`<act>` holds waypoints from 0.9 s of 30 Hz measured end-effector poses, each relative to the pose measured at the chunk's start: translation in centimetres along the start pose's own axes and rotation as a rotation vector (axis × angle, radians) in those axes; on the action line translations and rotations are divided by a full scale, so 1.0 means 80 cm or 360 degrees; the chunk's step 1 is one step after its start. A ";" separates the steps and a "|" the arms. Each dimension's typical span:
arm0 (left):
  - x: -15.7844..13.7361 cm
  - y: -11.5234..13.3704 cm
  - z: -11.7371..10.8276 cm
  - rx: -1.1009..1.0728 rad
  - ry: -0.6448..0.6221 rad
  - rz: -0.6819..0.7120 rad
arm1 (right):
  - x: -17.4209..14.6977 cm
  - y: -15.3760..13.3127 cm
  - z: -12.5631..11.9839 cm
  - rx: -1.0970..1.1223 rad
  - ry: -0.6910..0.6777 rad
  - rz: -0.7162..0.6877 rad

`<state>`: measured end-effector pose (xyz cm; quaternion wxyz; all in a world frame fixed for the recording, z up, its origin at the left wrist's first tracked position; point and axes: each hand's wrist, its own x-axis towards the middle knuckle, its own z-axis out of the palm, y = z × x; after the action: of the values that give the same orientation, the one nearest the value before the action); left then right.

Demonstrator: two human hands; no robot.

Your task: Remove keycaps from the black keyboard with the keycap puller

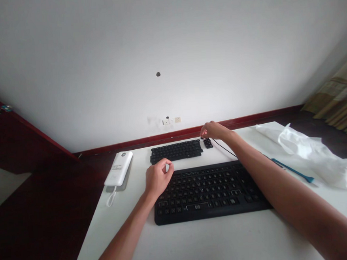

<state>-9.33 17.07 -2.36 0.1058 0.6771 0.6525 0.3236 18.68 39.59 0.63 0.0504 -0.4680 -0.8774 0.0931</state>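
Note:
A black keyboard [195, 188] with bare key positions across most of it lies on the white table. Behind it, loose black keycaps [176, 150] are laid out in rows. A small cluster of keycaps [208, 144] sits to their right. My left hand [159, 177] rests at the keyboard's far left corner, thumb and forefinger pinched; whatever is between them cannot be made out. My right hand [215, 131] reaches across to the small cluster, its fingers closed and pointing down at a dark keycap there. My right forearm covers the keyboard's right end.
At the left lies a white power bank [118, 168] with a looped strap. To the right are a blue pry tool [295, 171] and a crumpled white plastic bag [312, 156]. A black cable [224, 148] runs under my right arm. The wall stands beyond the table.

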 end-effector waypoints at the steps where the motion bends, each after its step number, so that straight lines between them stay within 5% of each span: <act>1: 0.000 0.000 0.000 0.0000 0.0001 0.0006 | 0.000 -0.002 0.000 -0.0001 0.0012 -0.0001; 27: 0.000 0.001 -0.001 0.0011 0.0002 0.0005 | 0.000 -0.003 0.001 0.0054 0.0055 -0.0055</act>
<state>-9.31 17.08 -2.29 0.1025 0.6783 0.6525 0.3221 18.42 39.45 0.59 0.0751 -0.4534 -0.8826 0.0990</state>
